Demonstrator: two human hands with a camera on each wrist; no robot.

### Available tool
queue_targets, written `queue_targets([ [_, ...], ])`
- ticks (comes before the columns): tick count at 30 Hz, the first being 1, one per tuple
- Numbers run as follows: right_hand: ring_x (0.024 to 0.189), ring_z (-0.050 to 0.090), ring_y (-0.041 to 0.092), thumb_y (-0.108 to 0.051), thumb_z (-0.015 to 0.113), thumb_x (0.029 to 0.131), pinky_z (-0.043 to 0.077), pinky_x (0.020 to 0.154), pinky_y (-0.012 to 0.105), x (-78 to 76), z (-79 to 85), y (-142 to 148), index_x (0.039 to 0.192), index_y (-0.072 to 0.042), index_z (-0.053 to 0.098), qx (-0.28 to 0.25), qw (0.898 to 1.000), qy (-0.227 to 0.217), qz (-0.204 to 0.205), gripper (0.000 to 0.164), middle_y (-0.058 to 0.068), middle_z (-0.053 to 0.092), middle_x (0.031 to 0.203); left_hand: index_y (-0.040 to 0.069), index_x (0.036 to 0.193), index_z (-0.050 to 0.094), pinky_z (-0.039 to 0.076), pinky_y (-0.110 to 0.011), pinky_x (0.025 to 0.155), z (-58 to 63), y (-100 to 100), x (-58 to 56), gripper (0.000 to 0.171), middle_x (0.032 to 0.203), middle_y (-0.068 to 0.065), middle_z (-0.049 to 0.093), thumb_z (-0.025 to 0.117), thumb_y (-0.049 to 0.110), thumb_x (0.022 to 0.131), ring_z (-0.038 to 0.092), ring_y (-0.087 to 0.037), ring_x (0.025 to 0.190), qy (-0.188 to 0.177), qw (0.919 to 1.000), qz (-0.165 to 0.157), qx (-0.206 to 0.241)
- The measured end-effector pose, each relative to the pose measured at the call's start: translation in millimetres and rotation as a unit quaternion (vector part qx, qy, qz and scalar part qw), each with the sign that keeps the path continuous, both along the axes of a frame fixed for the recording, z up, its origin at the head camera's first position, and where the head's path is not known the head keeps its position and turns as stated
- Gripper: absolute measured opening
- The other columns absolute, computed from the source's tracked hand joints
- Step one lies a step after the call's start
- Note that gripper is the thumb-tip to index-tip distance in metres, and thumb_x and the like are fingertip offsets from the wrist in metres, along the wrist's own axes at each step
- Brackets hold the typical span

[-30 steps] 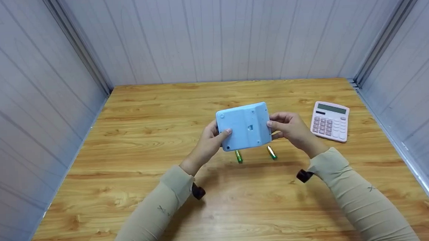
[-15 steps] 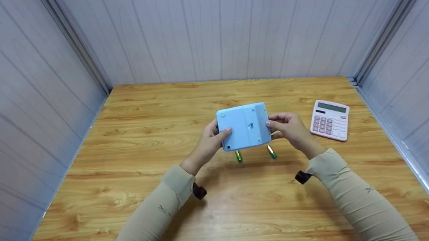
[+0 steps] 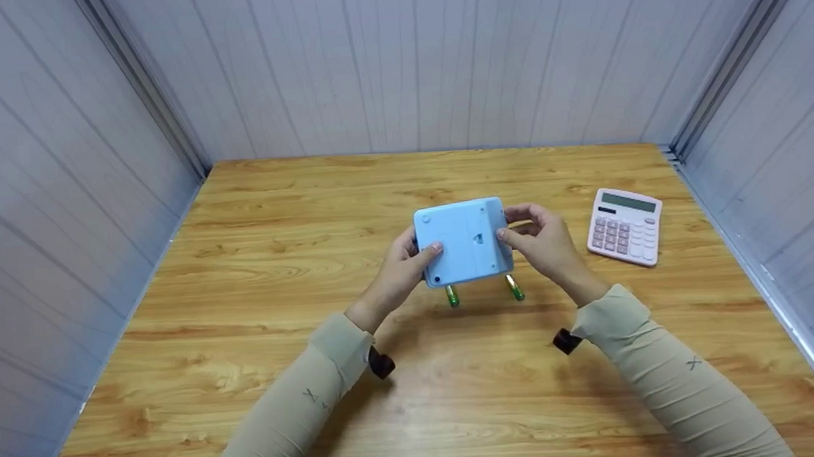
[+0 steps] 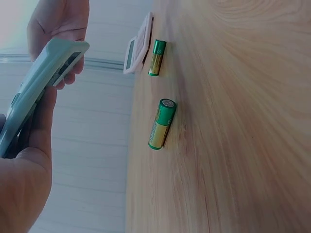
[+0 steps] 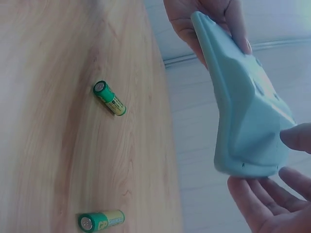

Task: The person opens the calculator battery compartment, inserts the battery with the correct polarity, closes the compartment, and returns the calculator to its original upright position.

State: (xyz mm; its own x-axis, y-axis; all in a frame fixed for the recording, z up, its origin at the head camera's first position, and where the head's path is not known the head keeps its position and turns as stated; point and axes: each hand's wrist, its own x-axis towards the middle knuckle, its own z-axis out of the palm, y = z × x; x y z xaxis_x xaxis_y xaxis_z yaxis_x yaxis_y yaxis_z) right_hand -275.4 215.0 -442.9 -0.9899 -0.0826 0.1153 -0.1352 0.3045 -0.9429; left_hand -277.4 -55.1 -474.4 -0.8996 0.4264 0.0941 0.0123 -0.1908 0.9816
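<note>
A light blue calculator (image 3: 459, 243) is held up over the table with its back turned toward the head camera. A small latch of the battery cover (image 3: 478, 239) shows on that back. My left hand (image 3: 401, 268) grips the left side, thumb flat on the back and the other fingers hidden underneath. At the opposite side, my right hand (image 3: 548, 244) holds the raised end between thumb and fingers. Seen from the right wrist, its fingertips (image 5: 243, 187) are right at the edge. Two green and gold batteries (image 4: 162, 124) lie on the table below the calculator.
A pink calculator (image 3: 626, 228) lies face up at the right of the wooden table (image 3: 293, 214). Pale panel walls (image 3: 397, 59) enclose the table at the back and on both sides.
My right hand has shifted slightly left, its thumb further onto the back of the blue calculator, which has turned a little. The left hand keeps its hold; the batteries stay put.
</note>
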Motion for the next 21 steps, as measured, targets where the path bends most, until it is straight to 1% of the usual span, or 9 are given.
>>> queue_targets([
  [2,0.115,0.069,0.028,-0.012,0.075,0.102,0.061,0.091,0.024,1.3,0.7,-2,0.138,0.005,0.063,0.016,1.0,0.002,-0.002,0.041,0.024,0.065,0.138,0.0,0.159,0.043,0.065,-0.048,0.1,-0.5,1,-0.4,0.048,0.143,-0.026,0.064,0.053,0.01,0.114,0.071,-0.028,0.123,0.001,1.0,0.0,-0.002],
  [5,0.121,0.067,0.036,-0.015,0.076,0.101,0.059,0.098,0.035,3.9,2.2,-5,0.137,0.004,0.063,0.035,0.999,0.006,-0.002,0.043,0.023,0.064,0.139,0.001,0.16,0.043,0.064,-0.049,0.102,-0.5,1,-0.6,0.048,0.145,-0.026,0.064,0.053,0.011,0.114,0.07,-0.029,0.125,0.008,0.9999,0.001,-0.008],
  [7,0.123,0.066,0.038,-0.017,0.077,0.101,0.059,0.102,0.043,5.6,3.6,-6,0.138,0.003,0.063,0.046,0.999,0.005,-0.004,0.045,0.023,0.064,0.14,0.002,0.16,0.043,0.064,-0.049,0.103,-0.3,1,-0.7,0.048,0.146,-0.025,0.063,0.053,0.012,0.114,0.07,-0.03,0.127,0.016,0.9998,0.002,-0.015],
  [9,0.124,0.066,0.039,-0.018,0.079,0.1,0.059,0.103,0.049,7.1,5.3,-9,0.138,0.003,0.063,0.056,0.998,0.005,-0.006,0.047,0.023,0.064,0.141,0.002,0.161,0.043,0.063,-0.051,0.104,0.2,1,-0.5,0.049,0.148,-0.025,0.062,0.054,0.012,0.114,0.068,-0.032,0.13,0.024,0.9995,0.003,-0.022],
  [16,0.125,0.064,0.041,-0.027,0.083,0.097,0.063,0.097,0.053,12.4,7.7,-16,0.144,0.001,0.056,0.088,0.996,-0.004,-0.01,0.06,0.024,0.058,0.145,0.004,0.162,0.042,0.06,-0.055,0.107,0.1,3,1.1,0.052,0.153,-0.023,0.06,0.057,0.017,0.114,0.064,-0.038,0.139,0.052,0.9971,0.011,-0.054],
  [21,0.126,0.063,0.042,-0.026,0.083,0.097,0.063,0.099,0.054,13.9,6.4,-17,0.144,0.001,0.052,0.1,0.995,-0.008,-0.015,0.063,0.025,0.056,0.143,0.002,0.161,0.043,0.061,-0.054,0.107,-1.7,6,3.2,0.051,0.15,-0.025,0.062,0.057,0.016,0.113,0.065,-0.039,0.137,0.071,0.9951,0.014,-0.068],
])
